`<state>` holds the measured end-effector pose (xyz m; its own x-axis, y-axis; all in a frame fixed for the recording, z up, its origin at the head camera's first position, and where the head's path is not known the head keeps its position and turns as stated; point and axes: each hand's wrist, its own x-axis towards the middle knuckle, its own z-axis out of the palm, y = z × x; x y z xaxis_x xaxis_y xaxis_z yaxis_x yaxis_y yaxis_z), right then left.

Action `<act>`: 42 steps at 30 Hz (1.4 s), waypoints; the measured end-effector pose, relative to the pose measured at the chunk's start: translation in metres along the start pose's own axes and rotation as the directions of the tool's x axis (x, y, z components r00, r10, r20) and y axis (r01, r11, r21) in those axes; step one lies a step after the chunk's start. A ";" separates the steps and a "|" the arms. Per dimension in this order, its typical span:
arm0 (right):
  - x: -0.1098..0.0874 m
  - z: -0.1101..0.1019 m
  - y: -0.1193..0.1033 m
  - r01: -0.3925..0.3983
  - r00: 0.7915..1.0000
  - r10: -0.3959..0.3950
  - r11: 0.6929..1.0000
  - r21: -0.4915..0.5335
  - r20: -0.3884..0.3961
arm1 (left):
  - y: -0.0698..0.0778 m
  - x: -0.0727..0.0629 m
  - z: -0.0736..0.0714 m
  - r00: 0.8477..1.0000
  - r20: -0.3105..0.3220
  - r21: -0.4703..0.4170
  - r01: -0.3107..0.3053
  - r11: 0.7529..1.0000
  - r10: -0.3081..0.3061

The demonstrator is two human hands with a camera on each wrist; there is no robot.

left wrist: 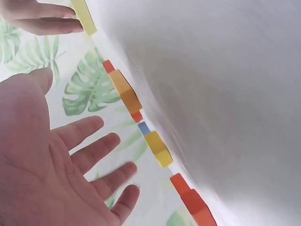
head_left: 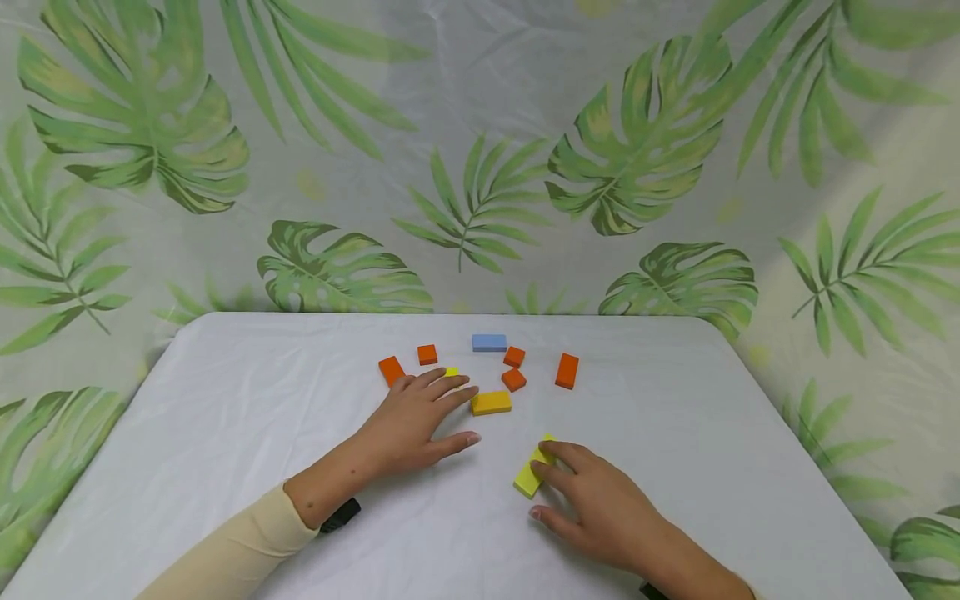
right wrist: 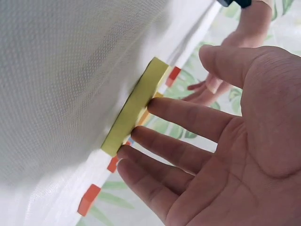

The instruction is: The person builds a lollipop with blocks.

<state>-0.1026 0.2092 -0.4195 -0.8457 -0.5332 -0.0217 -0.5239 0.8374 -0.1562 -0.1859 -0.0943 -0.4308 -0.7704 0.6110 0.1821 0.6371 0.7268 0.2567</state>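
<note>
The right hand (head_left: pixel 600 500) has its fingers extended and slightly apart, fingertips touching one side of the lime block (head_left: pixel 528 480), with the thumb held away from it. This block lies on the white surface (head_left: pixel 675 442), farther from the far edge than the other blocks, slanted with one end toward the far right corner. The left hand (head_left: pixel 412 421) is spread wide, thumb out, holding nothing, its fingers near the amber block (head_left: pixel 491 404) and small yellow block (head_left: pixel 452 372). The blue block (head_left: pixel 489 342) lies nearest the far edge.
</note>
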 end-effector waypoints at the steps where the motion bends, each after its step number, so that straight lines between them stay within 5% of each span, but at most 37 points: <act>1: 0.000 0.000 0.000 0.003 1.000 -0.003 1.000 -0.002 0.002 | 0.001 0.001 0.001 1.000 0.005 -0.004 -0.002 1.000 0.002; 16: -0.001 0.002 -0.001 0.044 0.999 -0.045 0.999 -0.028 -0.028 | 0.011 0.009 0.010 0.989 0.125 -0.007 -0.077 0.997 0.077; 42: 0.005 0.005 0.002 0.131 0.991 -0.130 0.991 0.016 -0.041 | 0.011 0.014 0.013 0.987 0.131 -0.015 -0.095 0.995 0.096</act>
<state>-0.1075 0.2080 -0.4251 -0.7739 -0.6320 0.0392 -0.6282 0.7585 -0.1731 -0.1890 -0.0734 -0.4380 -0.6958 0.7138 0.0800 0.7068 0.6607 0.2528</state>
